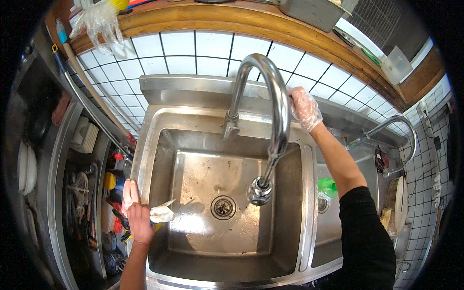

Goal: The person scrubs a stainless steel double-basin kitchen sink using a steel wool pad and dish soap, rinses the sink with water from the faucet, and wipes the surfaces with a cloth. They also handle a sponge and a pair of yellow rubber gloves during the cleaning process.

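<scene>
My right hand (305, 108), in a clear plastic glove, reaches to the back ledge of the stainless steel sink (228, 119), behind the arched chrome faucet (279, 98); its fingertips are partly hidden, so what it touches is unclear. My bare left hand (140, 223) is at the sink's left rim, closed on a bundle. From that bundle a crumpled white piece (162, 214), perhaps paper or cloth, sticks out over the basin. Pink rubber gloves (130, 194) lie against the fingers of that hand. The basin's drain (223, 207) has dark bits in it.
A second basin at right holds a green plastic bottle (327, 187) and has its own faucet (413, 141). Long handles (90, 87) lean at the left by shelves with containers (110, 180). A wooden ledge (203, 18) runs above the tiles. A round board (398, 206) stands far right.
</scene>
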A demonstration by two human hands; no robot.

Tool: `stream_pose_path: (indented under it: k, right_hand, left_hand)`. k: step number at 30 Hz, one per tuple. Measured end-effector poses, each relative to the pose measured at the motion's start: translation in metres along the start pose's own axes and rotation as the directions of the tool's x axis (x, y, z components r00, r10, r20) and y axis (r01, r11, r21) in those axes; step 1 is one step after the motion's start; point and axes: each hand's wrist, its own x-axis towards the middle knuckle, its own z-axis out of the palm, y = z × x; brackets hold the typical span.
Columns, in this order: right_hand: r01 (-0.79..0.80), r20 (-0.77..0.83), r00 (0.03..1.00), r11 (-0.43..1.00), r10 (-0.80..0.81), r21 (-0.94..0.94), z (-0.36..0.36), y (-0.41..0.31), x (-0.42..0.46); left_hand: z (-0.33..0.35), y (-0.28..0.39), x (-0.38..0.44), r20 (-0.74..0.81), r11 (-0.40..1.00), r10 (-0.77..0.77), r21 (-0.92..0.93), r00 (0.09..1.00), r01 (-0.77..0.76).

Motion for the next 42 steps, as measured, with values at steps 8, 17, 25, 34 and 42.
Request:
stream_pose_path:
  k: [8, 17, 25, 34, 42]
  right_hand:
    - [0.224, -0.044, 0.974, 0.973, -0.222, 0.047, 0.036, -0.073, 0.05]
    - [-0.175, -0.268, 0.943, 0.979, 0.196, 0.099, 0.019, 0.039, -0.054]
    - [0.036, -0.301, 0.953, 0.999, -0.045, -0.036, 0.064, -0.063, 0.017]
    - [-0.428, -0.338, 0.809, 0.877, 0.48, 0.22, 0.026, 0.018, -0.039]
    - [-0.028, -0.18, 0.982, 0.991, 0.051, 0.129, 0.041, -0.065, 0.023]
  left_hand:
    - [0.0, 0.0, 0.002, -0.04, 0.998, 0.052, 0.027, 0.998, -0.051]
    - [0.003, 0.0, -0.003, -0.026, 1.0, 0.013, 0.014, 1.0, -0.012]
    - [0.013, -0.008, -0.001, -0.094, 0.992, 0.101, 0.085, 0.99, -0.093]
    - [0.011, -0.009, -0.005, -0.043, 0.997, 0.06, 0.048, 0.997, -0.058]
    - [0.003, -0.006, -0.001, -0.011, 0.996, 0.063, 0.062, 0.998, -0.062]
